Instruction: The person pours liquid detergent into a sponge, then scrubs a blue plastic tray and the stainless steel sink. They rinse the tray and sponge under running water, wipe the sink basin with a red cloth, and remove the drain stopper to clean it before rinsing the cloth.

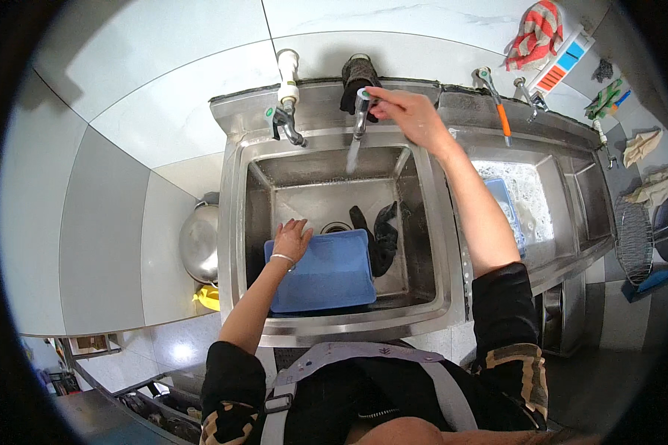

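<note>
My left hand [292, 241] rests on the far left edge of a blue plastic tray [323, 272], which lies tilted in a stainless steel sink [434, 222]. My right hand [409, 114] is at the handle of the middle faucet [360, 114], with the fingertips on or beside its top; whether they grip it is not clear. Water runs from this faucet into the basin. A dark cloth [349, 83] is wrapped around the pipe behind it. Black wet items [386, 239], possibly gloves, lie right of the tray, near the drain [335, 227].
Another faucet [289, 125] stands at the left. The right-hand sink [545, 222] holds suds and a blue container [504, 206]; an orange-handled faucet [502, 119] is above it. A metal wok [199, 245] stands left of the sink. A striped cloth [537, 33] hangs on the wall.
</note>
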